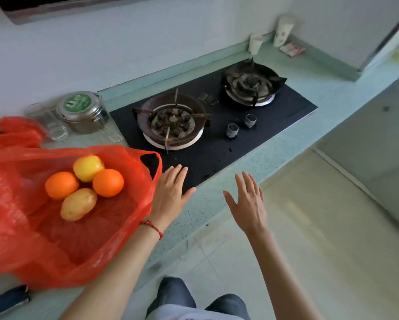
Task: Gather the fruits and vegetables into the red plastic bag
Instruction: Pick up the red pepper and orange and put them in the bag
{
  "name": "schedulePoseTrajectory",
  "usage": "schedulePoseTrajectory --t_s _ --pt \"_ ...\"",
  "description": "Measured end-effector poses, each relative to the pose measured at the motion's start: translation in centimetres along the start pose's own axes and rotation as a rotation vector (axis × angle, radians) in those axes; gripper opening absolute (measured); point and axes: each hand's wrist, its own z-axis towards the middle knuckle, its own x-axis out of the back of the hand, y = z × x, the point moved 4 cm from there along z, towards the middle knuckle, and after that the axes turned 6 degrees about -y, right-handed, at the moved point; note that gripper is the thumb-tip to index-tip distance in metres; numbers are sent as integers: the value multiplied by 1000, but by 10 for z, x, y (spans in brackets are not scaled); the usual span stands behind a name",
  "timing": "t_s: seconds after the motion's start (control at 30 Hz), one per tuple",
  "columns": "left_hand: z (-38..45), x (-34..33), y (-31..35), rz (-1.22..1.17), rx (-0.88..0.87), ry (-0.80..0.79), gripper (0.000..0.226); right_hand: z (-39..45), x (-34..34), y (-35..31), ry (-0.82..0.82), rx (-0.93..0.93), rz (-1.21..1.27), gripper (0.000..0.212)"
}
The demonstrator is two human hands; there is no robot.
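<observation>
The red plastic bag (55,239) lies spread on the green counter at the left, one handle loop at its right edge. On its red plastic lie two oranges (62,185) (108,182), a yellow apple (88,167) and a potato (78,204), touching one another. My left hand (170,192) is flat and open just right of the bag, over the counter's front edge beside the hob. My right hand (248,202) hovers open over the floor, past the counter's edge. Neither hand holds anything.
A black two-burner gas hob (217,144) fills the counter's middle. Behind the bag stand a steel lidded container (83,113) and a clear glass jar (53,125). White cups (256,43) stand in the far corner. A dark object (7,301) lies at the bottom left.
</observation>
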Motion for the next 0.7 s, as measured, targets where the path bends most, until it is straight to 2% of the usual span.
schedulePoseTrajectory --t_s 0.43,0.7 --pt "2 -83 221 23 -456 -151 66 -140 75 189 233 -472 14 61" --pt "-32 -129 339 29 -713 -284 71 -242 103 262 323 -768 9 59"
